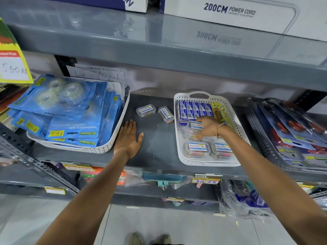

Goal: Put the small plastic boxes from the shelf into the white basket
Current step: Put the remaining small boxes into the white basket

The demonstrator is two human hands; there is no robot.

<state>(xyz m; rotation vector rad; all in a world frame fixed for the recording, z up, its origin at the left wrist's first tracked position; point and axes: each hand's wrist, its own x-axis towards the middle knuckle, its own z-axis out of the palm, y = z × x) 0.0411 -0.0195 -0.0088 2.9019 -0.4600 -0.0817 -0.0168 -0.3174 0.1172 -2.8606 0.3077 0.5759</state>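
Two small clear plastic boxes with white labels lie on the grey shelf (pixel 155 138): one (pixel 146 110) on the left, another (pixel 166 114) tilted beside it. To their right stands the white basket (pixel 235 119), which holds blue packets at the back and two more small boxes (pixel 197 148) (pixel 222 149) at the front. My right hand (pixel 209 127) is inside the basket, fingers closed on a small plastic box (pixel 194 126) above its middle. My left hand (pixel 128 138) lies flat and open on the bare shelf, below the two loose boxes.
A white tray (pixel 113 138) piled with blue tape packs sits at the left. A dark perforated tray (pixel 256 124) of carded goods is at the right. The upper shelf (pixel 159 50) overhangs the work area. Price tags line the front edge.
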